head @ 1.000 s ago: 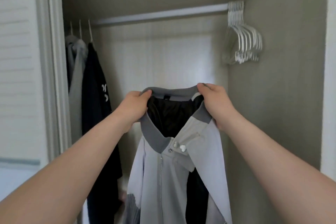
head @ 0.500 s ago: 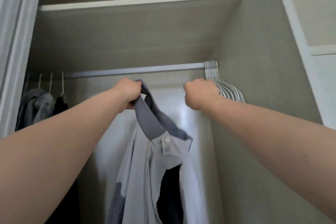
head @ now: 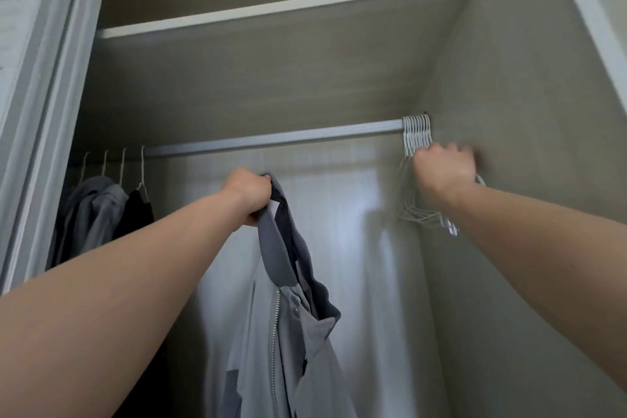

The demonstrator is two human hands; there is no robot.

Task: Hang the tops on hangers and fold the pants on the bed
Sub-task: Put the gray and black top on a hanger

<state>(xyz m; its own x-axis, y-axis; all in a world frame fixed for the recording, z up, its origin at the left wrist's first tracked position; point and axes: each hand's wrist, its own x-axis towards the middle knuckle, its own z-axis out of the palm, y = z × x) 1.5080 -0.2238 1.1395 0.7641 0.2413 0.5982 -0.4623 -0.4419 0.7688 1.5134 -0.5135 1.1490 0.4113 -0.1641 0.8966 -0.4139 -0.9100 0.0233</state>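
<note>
Your left hand (head: 249,195) is fisted tight on the ribbed dark-grey collar (head: 276,248) of a light grey zip jacket (head: 288,349). The jacket is smooth fabric with a metal zipper and a snap; it droops limp below the fist, inside the closet opening. Your right hand (head: 442,168) is farther in, up against the bunch of thin white hangers (head: 415,132). It's blurred and covers their necks, so can't tell if the fingers are closed on one. The hangers hook onto the right end of the ridged grey metal rail (head: 271,139), against the side wall. At the far left of the rail, grey and black garments (head: 98,204) hang on four hooks. Above is a wood-grain shelf (head: 271,10) with a white edge.
</note>
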